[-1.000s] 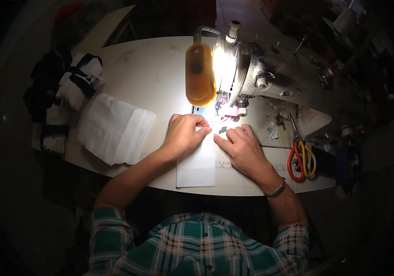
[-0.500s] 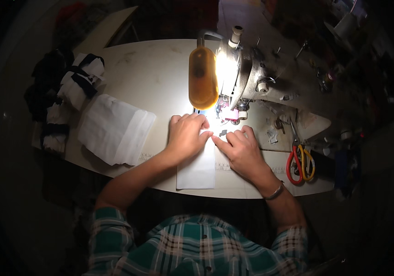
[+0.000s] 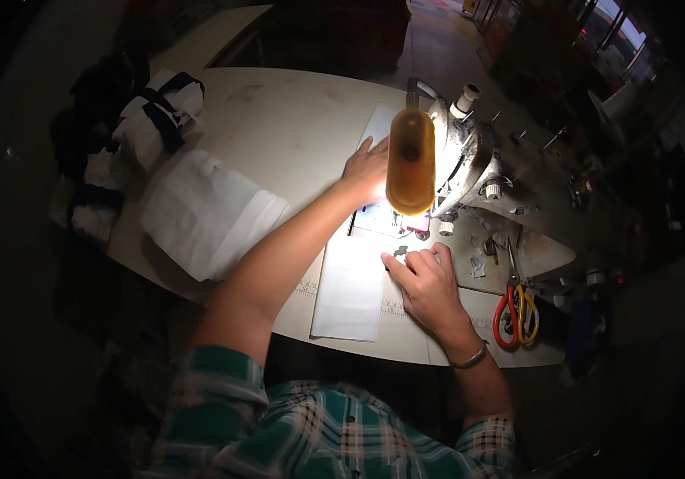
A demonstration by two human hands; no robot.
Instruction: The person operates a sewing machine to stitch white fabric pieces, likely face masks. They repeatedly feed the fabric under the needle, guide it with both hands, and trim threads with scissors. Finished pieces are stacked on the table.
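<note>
Reaching with the left hand (image 3: pixel 368 171) to upper centre, fingers partly extended beside the amber lamp (image 3: pixel 411 164), grip impossible to tell. Resting the right hand (image 3: pixel 430 283), half curled with index finger out, near the white strip's (image 3: pixel 348 295) right edge at lower centre; hold impossible to tell. Keeping strip just inside the tabletop's (image 3: pixel 278 112) front edge. Open room left of lamp, bounded by folded cloth (image 3: pixel 206 211) at centre left. Along the front: printed ruler scale (image 3: pixel 306 287), too small to read.

A green plaid shirt (image 3: pixel 322 427) is worn with a silvery wrist bangle (image 3: pixel 472 358).
</note>
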